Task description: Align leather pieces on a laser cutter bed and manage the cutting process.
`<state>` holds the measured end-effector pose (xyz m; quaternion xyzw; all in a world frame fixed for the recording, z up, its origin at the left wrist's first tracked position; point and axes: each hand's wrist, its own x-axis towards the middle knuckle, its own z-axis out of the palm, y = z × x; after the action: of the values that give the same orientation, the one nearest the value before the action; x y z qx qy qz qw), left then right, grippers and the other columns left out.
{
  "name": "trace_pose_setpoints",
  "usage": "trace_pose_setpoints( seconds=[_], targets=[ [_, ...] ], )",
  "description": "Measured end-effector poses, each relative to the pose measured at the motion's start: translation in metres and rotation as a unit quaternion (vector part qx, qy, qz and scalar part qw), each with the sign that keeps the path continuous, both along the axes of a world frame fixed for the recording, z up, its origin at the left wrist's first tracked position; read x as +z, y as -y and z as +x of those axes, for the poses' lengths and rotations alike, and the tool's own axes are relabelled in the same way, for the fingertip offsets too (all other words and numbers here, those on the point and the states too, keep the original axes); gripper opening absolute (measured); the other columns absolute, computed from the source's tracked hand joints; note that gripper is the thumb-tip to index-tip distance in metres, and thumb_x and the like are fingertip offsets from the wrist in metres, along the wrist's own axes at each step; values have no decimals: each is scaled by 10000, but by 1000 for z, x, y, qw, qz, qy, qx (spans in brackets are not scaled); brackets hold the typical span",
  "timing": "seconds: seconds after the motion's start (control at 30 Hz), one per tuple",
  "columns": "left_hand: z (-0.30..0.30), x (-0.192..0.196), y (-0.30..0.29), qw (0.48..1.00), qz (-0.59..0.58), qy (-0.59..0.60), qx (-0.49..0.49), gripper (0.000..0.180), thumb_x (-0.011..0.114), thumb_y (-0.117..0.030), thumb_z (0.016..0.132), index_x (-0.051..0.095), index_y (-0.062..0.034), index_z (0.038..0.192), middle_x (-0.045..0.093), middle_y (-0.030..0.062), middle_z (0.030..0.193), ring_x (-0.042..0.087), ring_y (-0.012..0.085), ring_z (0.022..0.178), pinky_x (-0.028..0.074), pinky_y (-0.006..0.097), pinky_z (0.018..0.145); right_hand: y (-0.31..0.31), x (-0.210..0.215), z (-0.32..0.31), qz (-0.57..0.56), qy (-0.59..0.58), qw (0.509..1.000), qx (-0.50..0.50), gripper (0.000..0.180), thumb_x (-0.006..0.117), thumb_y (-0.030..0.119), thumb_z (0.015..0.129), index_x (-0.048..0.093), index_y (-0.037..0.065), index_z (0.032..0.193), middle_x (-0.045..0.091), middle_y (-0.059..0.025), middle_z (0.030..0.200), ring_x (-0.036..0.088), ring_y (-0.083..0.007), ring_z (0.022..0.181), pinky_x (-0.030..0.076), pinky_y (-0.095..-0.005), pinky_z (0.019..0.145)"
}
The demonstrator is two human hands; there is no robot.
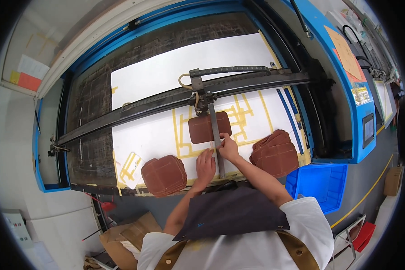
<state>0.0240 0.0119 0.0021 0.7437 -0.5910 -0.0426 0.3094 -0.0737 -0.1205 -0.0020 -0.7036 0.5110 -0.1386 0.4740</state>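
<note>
Head view: brown panel (201, 130) lies set out, stacks (163, 176) beside, completion unclear; left hand (205, 165) rests empty, right hand (230, 149) grip unclear

Your shirt (247, 252): white, short sleeves (312, 220) that leave your forearms bare | your apron (236, 213): dark, nearly black, a small blue mark (200, 224) on its left half | your straps (172, 257): two, brown, one each side, each with a round metal snap (168, 261) | your left hand (205, 164) and right hand (230, 148): bare
</note>
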Motion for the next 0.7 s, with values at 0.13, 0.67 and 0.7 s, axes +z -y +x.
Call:
trace_pose_setpoints(
  seconds=[0.13, 0.67, 0.7],
  targets=[
    [6, 1, 6, 1000, -8, -1, 4, 375, 593, -78, 880, 572, -62, 1254, 586, 161, 1184, 559, 353, 1061, 452, 459, 900, -4, 1, 7, -26, -17, 999, 18, 627, 716, 92, 742, 450, 126, 1309, 670, -132, 790, 668, -370, 779, 521, -476, 704],
    [63, 25, 100, 975, 139, 110, -135, 529, 606, -54, 791, 578, -201, 1298, 548, 110, 917, 611, 323, 848, 525, 428, 644, 8, 7, 12, -65, -175, 966, 180, 822, 644, 215, 801, 258, 45, 1507, 680, -241, 784, 670, -431, 733, 540, -523, 678],
    [66, 27, 101, 969, 158, 121, -149, 548, 608, -54, 783, 576, -217, 1305, 550, 108, 924, 610, 317, 844, 525, 425, 634, 8, 6, 11, -77, -166, 964, 195, 795, 642, 218, 802, 292, 40, 1493, 682, -229, 770, 669, -433, 712, 540, -524, 671]
  ],
)
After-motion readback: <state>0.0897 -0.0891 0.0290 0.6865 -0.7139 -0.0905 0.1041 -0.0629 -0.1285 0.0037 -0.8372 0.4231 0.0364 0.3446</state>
